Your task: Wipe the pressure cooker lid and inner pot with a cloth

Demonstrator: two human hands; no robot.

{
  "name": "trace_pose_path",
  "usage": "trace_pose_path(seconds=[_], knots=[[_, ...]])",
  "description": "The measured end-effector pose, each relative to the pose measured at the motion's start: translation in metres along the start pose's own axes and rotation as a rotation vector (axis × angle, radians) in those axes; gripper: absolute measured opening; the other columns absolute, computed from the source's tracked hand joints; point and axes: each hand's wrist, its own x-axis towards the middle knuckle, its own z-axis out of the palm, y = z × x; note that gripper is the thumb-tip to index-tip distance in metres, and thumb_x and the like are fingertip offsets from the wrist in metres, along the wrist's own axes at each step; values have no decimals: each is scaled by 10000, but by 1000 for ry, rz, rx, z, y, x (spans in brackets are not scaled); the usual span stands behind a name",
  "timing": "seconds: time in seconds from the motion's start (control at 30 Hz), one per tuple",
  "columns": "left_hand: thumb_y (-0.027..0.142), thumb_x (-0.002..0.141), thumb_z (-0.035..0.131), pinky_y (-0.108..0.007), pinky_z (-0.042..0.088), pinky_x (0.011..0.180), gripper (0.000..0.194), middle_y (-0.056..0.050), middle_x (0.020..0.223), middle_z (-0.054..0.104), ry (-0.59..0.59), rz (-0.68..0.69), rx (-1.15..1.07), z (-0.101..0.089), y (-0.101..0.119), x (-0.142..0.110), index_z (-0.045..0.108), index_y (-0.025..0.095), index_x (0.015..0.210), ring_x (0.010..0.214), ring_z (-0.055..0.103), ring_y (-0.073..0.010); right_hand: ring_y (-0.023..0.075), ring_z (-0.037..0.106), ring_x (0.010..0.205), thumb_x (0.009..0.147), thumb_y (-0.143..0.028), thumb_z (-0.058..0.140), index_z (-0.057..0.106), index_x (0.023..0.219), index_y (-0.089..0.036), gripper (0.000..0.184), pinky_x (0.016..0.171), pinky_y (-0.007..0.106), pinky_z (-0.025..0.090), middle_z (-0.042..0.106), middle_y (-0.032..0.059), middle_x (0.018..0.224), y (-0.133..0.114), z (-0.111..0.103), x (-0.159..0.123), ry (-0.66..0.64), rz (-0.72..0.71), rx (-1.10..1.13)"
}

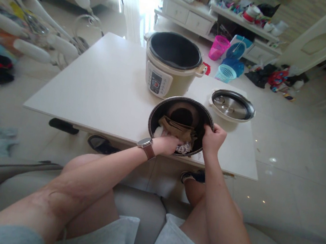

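A dark inner pot (165, 108) stands tilted at the near edge of the white table (101, 85). My left hand (167, 144), with a watch on its wrist, reaches into the pot and is closed on a brown and white cloth (177, 130) pressed against the inside. My right hand (212, 139) grips the pot's right rim. Behind the pot stands the beige cooker body (166, 78), open and without its lid.
The cooker's lid (232, 105) lies flat on the table to the right. A drying rack (38, 36) with clothes stands left. Pink and blue baskets (225, 58) and clutter lie on the floor behind. I sit on a grey sofa (138, 211).
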Motion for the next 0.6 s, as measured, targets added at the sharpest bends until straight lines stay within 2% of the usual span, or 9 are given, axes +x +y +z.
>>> trace_pose_path(seconds=[0.17, 0.43, 0.6], knots=[[125, 901, 552, -652, 220, 1244, 633, -132, 1478, 662, -10, 18, 2, -3, 1, -3, 628, 351, 1488, 1412, 546, -391, 97, 238, 591, 743, -290, 586, 307, 534, -250, 350, 565, 290, 198, 222, -74, 562, -1, 0, -1, 1, 13, -8], [118, 904, 530, -669, 178, 1249, 670, -143, 1560, 592, -40, 19, -10, -3, -1, -2, 579, 335, 1536, 1465, 484, -399, 96, 230, 587, 751, -280, 580, 283, 540, -253, 365, 566, 294, 189, 207, -76, 563, -2, 1, -1, -8, 2, -13], [119, 904, 556, -632, 201, 1258, 663, -130, 1524, 629, -30, 13, -31, -5, 1, -4, 584, 334, 1530, 1453, 503, -380, 93, 223, 580, 753, -278, 601, 289, 536, -252, 381, 568, 293, 184, 208, -80, 562, -2, 1, -2, -2, 6, 27]])
